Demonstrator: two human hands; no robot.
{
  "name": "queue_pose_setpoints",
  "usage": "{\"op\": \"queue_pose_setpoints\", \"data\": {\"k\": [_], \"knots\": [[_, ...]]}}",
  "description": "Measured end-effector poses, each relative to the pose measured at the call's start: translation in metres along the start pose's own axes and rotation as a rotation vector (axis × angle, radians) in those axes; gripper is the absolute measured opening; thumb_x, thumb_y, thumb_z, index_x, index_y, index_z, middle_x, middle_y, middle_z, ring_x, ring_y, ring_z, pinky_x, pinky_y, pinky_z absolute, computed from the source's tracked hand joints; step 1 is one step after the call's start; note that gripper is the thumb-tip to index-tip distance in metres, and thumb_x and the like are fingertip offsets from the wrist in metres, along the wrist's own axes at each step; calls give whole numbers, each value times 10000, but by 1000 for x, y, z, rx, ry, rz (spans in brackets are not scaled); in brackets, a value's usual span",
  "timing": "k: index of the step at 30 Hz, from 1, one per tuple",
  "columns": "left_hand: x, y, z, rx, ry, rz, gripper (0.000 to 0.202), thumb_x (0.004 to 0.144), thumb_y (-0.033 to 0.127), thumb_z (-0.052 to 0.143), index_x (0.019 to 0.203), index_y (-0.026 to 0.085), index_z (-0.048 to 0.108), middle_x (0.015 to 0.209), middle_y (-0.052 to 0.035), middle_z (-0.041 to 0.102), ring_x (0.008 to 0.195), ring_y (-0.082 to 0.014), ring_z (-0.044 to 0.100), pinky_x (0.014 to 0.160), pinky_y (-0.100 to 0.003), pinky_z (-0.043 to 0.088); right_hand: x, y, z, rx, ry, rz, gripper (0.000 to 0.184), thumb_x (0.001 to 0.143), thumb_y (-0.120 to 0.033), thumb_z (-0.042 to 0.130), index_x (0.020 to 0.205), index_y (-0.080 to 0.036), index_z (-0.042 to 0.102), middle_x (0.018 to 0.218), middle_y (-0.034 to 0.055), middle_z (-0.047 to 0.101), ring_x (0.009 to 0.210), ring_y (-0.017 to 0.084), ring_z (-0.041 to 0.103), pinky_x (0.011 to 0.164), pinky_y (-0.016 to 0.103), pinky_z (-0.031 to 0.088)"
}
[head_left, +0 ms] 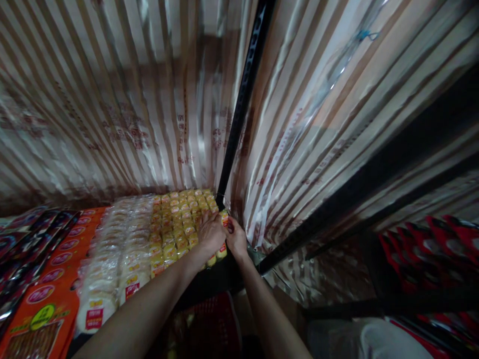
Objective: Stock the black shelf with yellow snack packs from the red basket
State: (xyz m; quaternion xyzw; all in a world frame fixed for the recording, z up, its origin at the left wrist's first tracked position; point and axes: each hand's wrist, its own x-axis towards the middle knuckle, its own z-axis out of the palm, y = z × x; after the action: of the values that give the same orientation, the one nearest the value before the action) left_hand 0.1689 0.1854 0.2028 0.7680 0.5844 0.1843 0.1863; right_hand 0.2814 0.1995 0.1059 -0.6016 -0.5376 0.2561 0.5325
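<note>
My left hand (212,232) lies over the right side of a block of small yellow snack packets (175,224), its fingers stretched onto them. Close beside it, my right hand (236,240) is closed with thumb and fingers on a small yellow-and-red packet (224,218) at the block's right edge. The packets stand in tight rows on a dark shelf. Dim light and blur hide the exact fingertip contact.
A black slotted post (243,99) rises behind my hands. Left of the yellow block stand clear-wrapped round snacks (98,299), orange packets (48,299) and dark packets (22,259). Striped plastic-covered walls (149,99) close the corner. Red packages (430,244) fill a rack at right.
</note>
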Motion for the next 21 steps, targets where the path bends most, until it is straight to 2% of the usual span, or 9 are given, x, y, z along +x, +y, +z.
{"op": "queue_pose_setpoints", "data": {"k": [3,8,14,17,21], "knots": [[3,-5,2,26,-47,-19,467,854,200,350,1291,95,477,1384,-73,450,1341,-270,246,1109,-393,205,3,1,4,6,-9,-14,403,733,-245,566,1131,-182,576,1085,90,652,933,206,632,811,349,530],[2,-11,6,47,-12,-18,449,849,190,352,1269,113,493,1355,-82,477,1309,-241,302,1091,-379,239,4,4,7,11,-5,-20,366,707,-213,567,1071,-194,597,1049,73,656,933,202,627,841,354,516],[-1,-17,10,50,28,55,419,836,160,370,1218,128,538,1346,-73,486,1296,-258,316,1083,-410,256,8,7,3,90,-76,8,254,703,-296,584,931,-186,612,887,48,673,793,184,641,745,327,534],[-2,-19,10,28,75,115,426,831,132,365,1219,131,539,1343,-70,492,1303,-254,310,1083,-412,265,10,6,2,-1,-54,-3,264,696,-312,592,925,-185,632,884,49,679,807,195,634,761,342,521],[2,-22,13,23,60,146,419,828,126,382,1214,130,545,1349,-73,489,1318,-247,295,1091,-407,257,9,7,8,18,-13,-6,274,718,-306,555,945,-171,629,901,60,681,813,192,630,765,336,515]]}}
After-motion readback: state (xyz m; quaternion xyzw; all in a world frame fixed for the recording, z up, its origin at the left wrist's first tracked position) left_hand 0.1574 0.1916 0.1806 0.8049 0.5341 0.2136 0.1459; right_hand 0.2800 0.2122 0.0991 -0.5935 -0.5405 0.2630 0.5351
